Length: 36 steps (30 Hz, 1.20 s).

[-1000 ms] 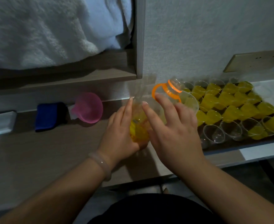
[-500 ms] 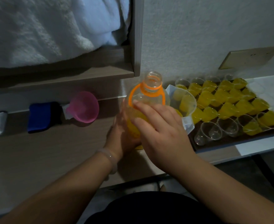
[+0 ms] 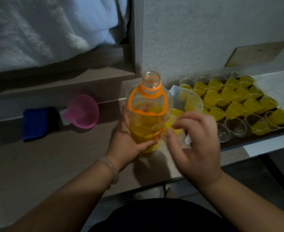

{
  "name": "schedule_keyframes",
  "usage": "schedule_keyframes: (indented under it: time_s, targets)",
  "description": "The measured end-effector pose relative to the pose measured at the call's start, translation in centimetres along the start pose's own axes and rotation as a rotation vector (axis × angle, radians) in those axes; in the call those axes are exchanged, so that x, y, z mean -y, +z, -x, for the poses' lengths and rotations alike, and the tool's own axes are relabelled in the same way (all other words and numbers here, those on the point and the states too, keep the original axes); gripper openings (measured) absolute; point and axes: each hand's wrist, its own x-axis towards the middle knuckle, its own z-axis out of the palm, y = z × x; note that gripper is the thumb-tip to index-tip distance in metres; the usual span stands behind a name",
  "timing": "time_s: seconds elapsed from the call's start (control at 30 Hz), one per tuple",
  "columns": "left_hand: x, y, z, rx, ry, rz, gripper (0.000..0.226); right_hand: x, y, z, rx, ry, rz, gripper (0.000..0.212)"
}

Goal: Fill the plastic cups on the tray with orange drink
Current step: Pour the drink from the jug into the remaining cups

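Wooden desk (image 3: 54, 156), dimly lit, carries the orange drink bottle (image 3: 147, 121) upright and uncapped (neck straight up), its lower body gripped by the left hand (image 3: 127, 139). Just right of it the right hand (image 3: 196, 148) hovers, fingers loosely curled on nothing, nearer the tray (image 3: 258, 136), whose front cups (image 3: 235, 127) stand empty.

Open counter (image 3: 54, 164) front-left; bottle (image 3: 146, 121) and, seemingly, a clear jug (image 3: 194, 101) before the crowded tray (image 3: 258, 137)

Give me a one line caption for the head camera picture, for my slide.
Left hand holds an uncapped bottle of orange drink upright beside a tray of mostly filled plastic cups.
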Motion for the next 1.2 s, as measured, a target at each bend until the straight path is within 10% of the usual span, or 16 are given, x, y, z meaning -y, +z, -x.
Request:
schedule_keyframes:
  time_s: [0.17,0.27,0.4,0.63,1.2]
  targets:
    - [1.8,-0.3,1.6,-0.044,-0.144,-0.114,0.126,-3.1,-0.7,1.0,-0.098,0.316,0.1,0.019]
    - [2.6,-0.7,4.1,0.081,-0.212,-0.099,0.077,-4.1,-1.0,1.5,-0.042,0.518,0.126,0.03]
    - [1.5,-2.7,6.1,0.284,0.044,-0.483,0.063,-4.3,-1.0,2.3,0.102,0.77,0.105,0.054]
    - [-4.5,-1.3,4.4,0.354,0.5,-0.356,0.028,-4.9,0.1,2.0,0.261,0.931,0.049,0.03]
    - [-7.0,0.0,3.2,0.371,0.602,-0.32,0.019,-4.7,2.5,1.1,-0.017,1.146,-0.289,0.021]
